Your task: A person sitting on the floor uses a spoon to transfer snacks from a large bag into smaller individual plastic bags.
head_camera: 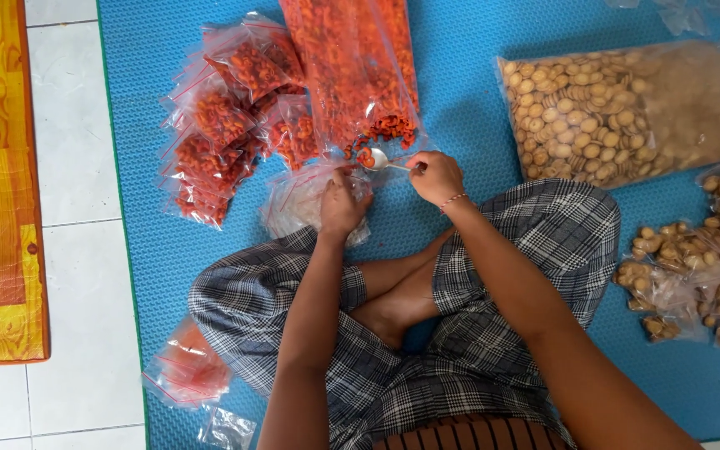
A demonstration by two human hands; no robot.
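L hand [342,204]: my fingers pinch small bag [306,200] open.
R hand [435,177]: fingers pinch spoon [381,160].
Around: orange snack bag [352,67] just ahead, biscuit bag [593,112] to R.

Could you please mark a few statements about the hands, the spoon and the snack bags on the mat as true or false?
1. The right hand holds a metal spoon. True.
2. The left hand rests on a small clear bag. True.
3. The spoon is dipping into the big bag of round tan biscuits. False: its bowl is at the mouth of the long bag of orange snacks.
4. The filled small bags of orange snacks lie on the white tiles. False: they lie on the blue mat.
5. The person sits cross-legged. True.
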